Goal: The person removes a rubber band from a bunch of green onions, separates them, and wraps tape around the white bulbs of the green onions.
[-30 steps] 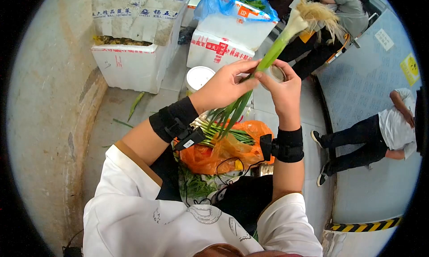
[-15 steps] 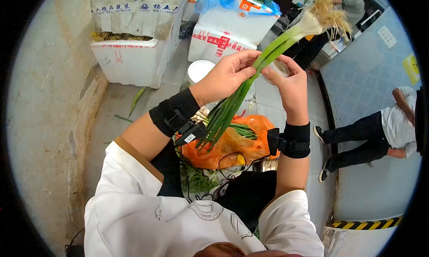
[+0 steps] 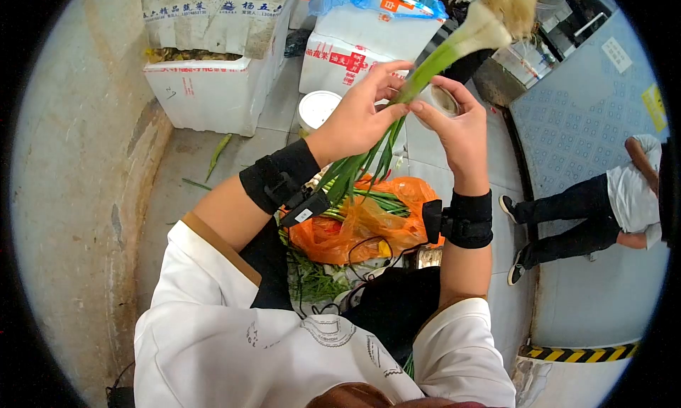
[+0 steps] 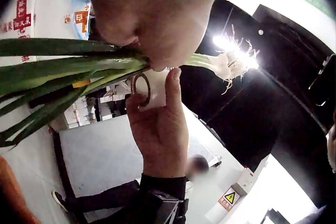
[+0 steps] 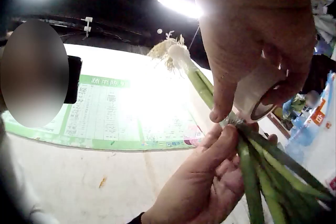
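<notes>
A bunch of scallions [image 3: 431,66] is held up in front of the chest, its white bulbs and roots toward the upper right and its green leaves hanging down. My left hand [image 3: 355,120] grips the stems, thumb on the near side. Beside it, my right hand [image 3: 460,137] holds a roll of clear tape [image 3: 445,99], with its thumb tip right at the stems. A shiny band of tape [image 5: 231,121] shows around the stems in the right wrist view. The left wrist view has the roots [image 4: 236,64] spread against the dark ceiling.
Below the hands, an orange plastic bag [image 3: 394,227] holds more scallions [image 3: 379,202]. A white-lidded bucket [image 3: 318,110] stands behind it. Foam boxes [image 3: 202,99] are stacked at the back left, and others [image 3: 347,64] at the back middle. A person [image 3: 603,202] stands at the right.
The scallion bunch has turned and shifted slightly in the hands, its bulb end moving right and up. Both hands stay close together on it. A person at the upper right has moved mostly out of view.
</notes>
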Motion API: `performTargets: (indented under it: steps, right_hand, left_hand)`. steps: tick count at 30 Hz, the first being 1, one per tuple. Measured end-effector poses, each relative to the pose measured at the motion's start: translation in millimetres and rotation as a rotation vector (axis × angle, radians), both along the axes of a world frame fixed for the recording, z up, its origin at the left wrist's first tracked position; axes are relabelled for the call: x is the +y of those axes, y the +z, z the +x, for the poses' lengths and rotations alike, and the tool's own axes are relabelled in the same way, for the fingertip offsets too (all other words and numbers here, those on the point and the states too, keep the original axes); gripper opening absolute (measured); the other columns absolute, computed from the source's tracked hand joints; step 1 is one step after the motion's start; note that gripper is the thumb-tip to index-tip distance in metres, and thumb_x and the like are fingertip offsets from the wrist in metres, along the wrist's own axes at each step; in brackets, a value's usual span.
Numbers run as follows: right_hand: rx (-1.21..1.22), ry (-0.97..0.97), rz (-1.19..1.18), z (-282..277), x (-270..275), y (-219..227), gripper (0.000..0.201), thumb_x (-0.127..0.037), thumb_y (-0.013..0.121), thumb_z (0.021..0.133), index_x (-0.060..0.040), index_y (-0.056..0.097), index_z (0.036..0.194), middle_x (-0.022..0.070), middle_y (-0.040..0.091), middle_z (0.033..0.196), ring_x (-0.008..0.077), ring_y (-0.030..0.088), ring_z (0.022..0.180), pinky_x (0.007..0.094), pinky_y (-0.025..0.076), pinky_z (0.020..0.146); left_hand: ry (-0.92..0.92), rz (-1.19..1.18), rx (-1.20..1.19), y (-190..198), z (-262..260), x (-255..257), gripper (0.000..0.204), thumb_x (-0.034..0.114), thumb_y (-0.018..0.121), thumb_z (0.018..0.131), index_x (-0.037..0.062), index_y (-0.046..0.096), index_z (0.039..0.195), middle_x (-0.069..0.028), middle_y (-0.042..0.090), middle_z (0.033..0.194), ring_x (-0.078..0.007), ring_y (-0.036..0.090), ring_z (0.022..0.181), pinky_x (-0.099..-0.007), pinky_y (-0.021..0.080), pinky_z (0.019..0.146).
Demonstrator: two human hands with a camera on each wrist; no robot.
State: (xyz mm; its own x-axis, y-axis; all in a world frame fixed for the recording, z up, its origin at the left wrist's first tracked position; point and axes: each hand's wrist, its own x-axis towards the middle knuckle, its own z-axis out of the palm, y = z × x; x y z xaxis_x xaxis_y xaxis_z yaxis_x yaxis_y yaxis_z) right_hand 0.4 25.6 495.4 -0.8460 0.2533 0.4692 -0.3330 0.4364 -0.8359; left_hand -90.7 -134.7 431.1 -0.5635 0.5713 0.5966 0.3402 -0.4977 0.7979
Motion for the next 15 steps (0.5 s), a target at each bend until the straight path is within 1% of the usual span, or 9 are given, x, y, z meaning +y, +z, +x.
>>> performTargets:
  steps: [2,3,5,6,8,9,11,14,15]
  right_hand:
    - [0.007,0.028,-0.046,1.5,2.3,1.8,0.047,-0.008,0.089,0.072,0.0047,0.069,0.112,0.0099,0.071,0.107,0.0137,0.065,0.095,0.0273,0.053,0.084]
    - [0.01,0.02,-0.038,1.1,5.5,1.4,0.047,-0.007,0.089,0.072,0.0045,0.069,0.113,0.0103,0.071,0.107,0.0136,0.066,0.094,0.0271,0.053,0.084]
    - [0.014,0.01,-0.031,-0.8,8.1,1.0,0.047,-0.006,0.089,0.072,0.0043,0.069,0.114,0.0107,0.071,0.108,0.0136,0.067,0.094,0.0269,0.054,0.084]
    - [0.011,-0.004,-0.024,-1.5,8.0,0.4,0.048,-0.007,0.089,0.071,0.0043,0.069,0.113,0.0103,0.071,0.108,0.0138,0.067,0.095,0.0271,0.054,0.084]
    - [0.007,-0.019,-0.018,-1.7,6.4,-0.5,0.048,-0.008,0.09,0.071,0.0042,0.069,0.113,0.01,0.071,0.108,0.0139,0.066,0.095,0.0274,0.053,0.084]
    - [0.027,-0.047,0.023,-1.2,4.8,-0.8,0.048,-0.01,0.09,0.071,0.0042,0.069,0.112,0.0095,0.071,0.107,0.0141,0.066,0.095,0.0278,0.053,0.085]
    - [0.049,-0.078,0.061,0.7,2.9,-1.9,0.049,-0.011,0.091,0.07,0.0042,0.069,0.111,0.0091,0.07,0.106,0.0144,0.066,0.096,0.0281,0.053,0.086]
    - [0.023,-0.072,0.061,0.9,1.6,-2.6,0.049,-0.013,0.091,0.07,0.0035,0.07,0.11,0.0084,0.07,0.105,0.0148,0.066,0.096,0.0286,0.053,0.087]
    - [0.032,-0.074,0.095,0.2,2.3,-3.3,0.048,-0.012,0.091,0.07,0.0032,0.07,0.11,0.0088,0.07,0.106,0.0147,0.066,0.096,0.0283,0.053,0.086]
  left_hand:
    - [-0.038,0.093,-0.063,-2.2,-3.6,2.6,0.047,0.005,0.059,0.099,0.0018,0.044,0.143,-0.0095,0.058,0.133,-0.0189,0.057,0.123,-0.0334,0.045,0.106]
    - [-0.038,0.092,-0.061,-3.2,-3.5,3.4,0.047,0.005,0.059,0.099,0.0018,0.044,0.143,-0.0095,0.058,0.133,-0.0189,0.057,0.123,-0.0334,0.045,0.106]
    - [-0.155,0.067,-0.06,-3.4,-3.4,3.8,0.047,0.005,0.058,0.1,0.0014,0.044,0.144,-0.0096,0.058,0.133,-0.0187,0.057,0.123,-0.0335,0.045,0.106]
    - [-0.156,0.066,-0.06,-2.4,-3.1,3.1,0.047,0.005,0.058,0.1,0.0014,0.044,0.144,-0.0096,0.058,0.133,-0.0187,0.057,0.123,-0.0335,0.045,0.106]
    - [0.077,-0.084,0.18,1.3,-1.1,0.4,0.039,0.006,0.059,0.1,-0.0008,0.049,0.137,-0.0083,0.06,0.125,-0.0168,0.058,0.114,-0.0319,0.05,0.097]
    - [0.077,-0.084,0.181,3.6,1.7,-1.9,0.039,0.006,0.059,0.1,-0.0008,0.049,0.137,-0.0083,0.06,0.125,-0.0168,0.058,0.114,-0.0319,0.05,0.097]
    - [-0.166,-0.086,0.049,6.7,6.2,-5.9,0.051,0.006,0.062,0.099,0.0015,0.043,0.146,-0.0092,0.058,0.134,-0.0173,0.058,0.119,-0.0332,0.046,0.106]
    - [-0.17,-0.018,-0.023,1.8,4.3,-1.7,0.05,0.006,0.064,0.098,0.0023,0.045,0.144,-0.0099,0.059,0.132,-0.0173,0.06,0.117,-0.0324,0.047,0.104]
    - [-0.169,-0.017,-0.023,-0.9,3.0,0.2,0.05,0.006,0.064,0.098,0.0023,0.045,0.144,-0.0099,0.059,0.132,-0.0173,0.06,0.117,-0.0324,0.047,0.104]
